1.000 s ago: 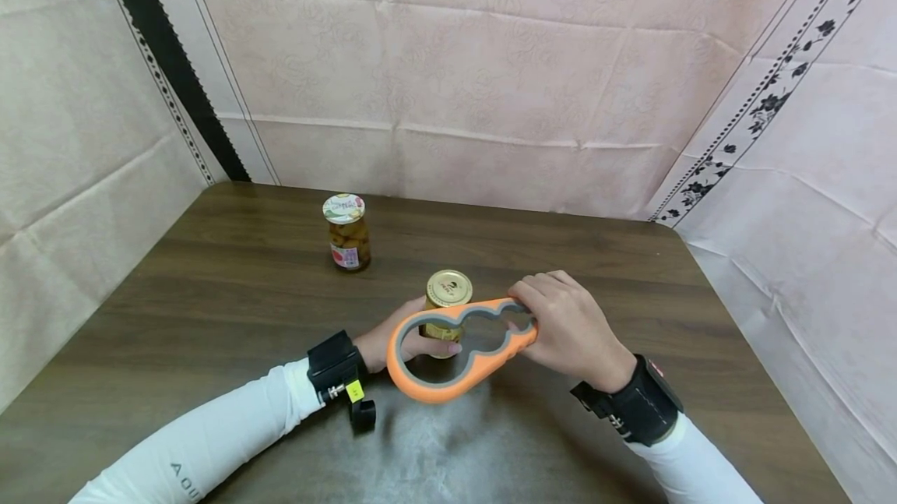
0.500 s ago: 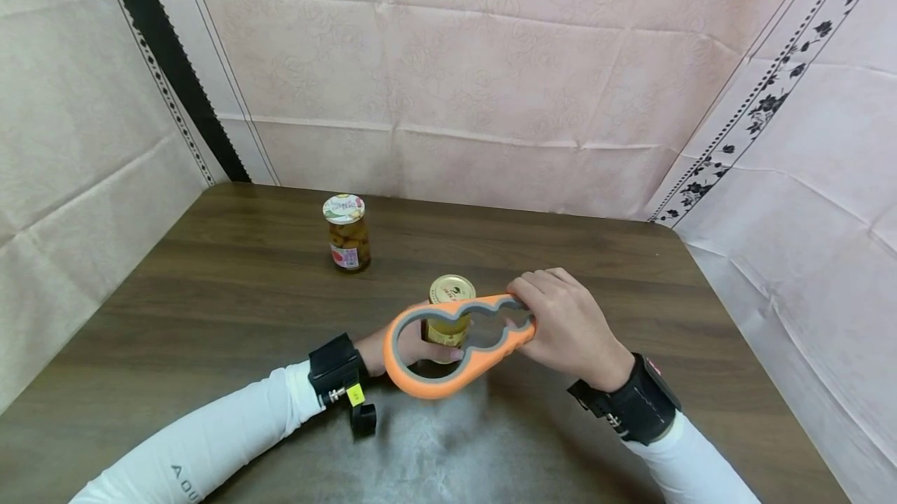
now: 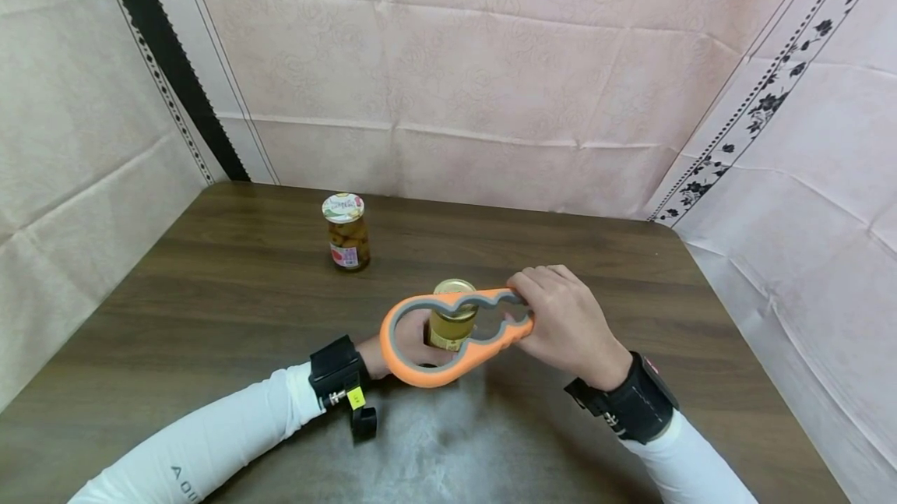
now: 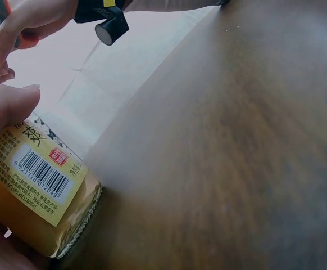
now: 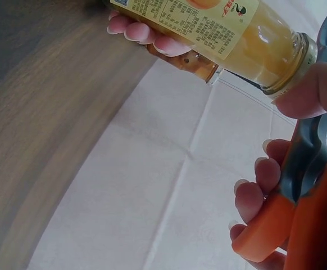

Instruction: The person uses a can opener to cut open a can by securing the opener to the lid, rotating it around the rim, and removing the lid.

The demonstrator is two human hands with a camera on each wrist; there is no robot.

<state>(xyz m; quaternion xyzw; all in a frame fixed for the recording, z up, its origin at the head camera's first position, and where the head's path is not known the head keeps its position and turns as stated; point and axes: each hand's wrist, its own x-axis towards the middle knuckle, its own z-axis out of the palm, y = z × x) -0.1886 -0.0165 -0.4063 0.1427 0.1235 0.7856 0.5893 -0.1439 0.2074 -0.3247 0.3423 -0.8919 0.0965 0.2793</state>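
In the head view we are taking the yellow jar (image 3: 452,328) as the centre of our clock face, and we are seeing it over the brown wooden table (image 3: 231,278), its gold lid (image 3: 454,286) pointing toward 12 o'clock. The left hand (image 3: 415,342) is lying at 8 o'clock from it and grasping it; in the left wrist view we are finding the thumb (image 4: 9,109) and the fingers on opposite sides of the glass, with a barcode label (image 4: 34,174) showing between them. We are failing to make out whether the jar's base is touching the wood. At 3 o'clock the right hand (image 3: 561,321) is clenching its fingers round the narrow end of an orange tool (image 3: 483,351), whose wide loop is reaching toward 8 o'clock and passing in front of the jar, so we are viewing the jar's body through the opening. In the right wrist view we are noticing the right thumb overlapping the lid, but we are not managing to tell if they are touching. Well apart at 10 o'clock, a second jar (image 3: 346,243) with a white patterned lid is standing upright. Pale cloth (image 3: 448,91) is hanging at 12 o'clock.
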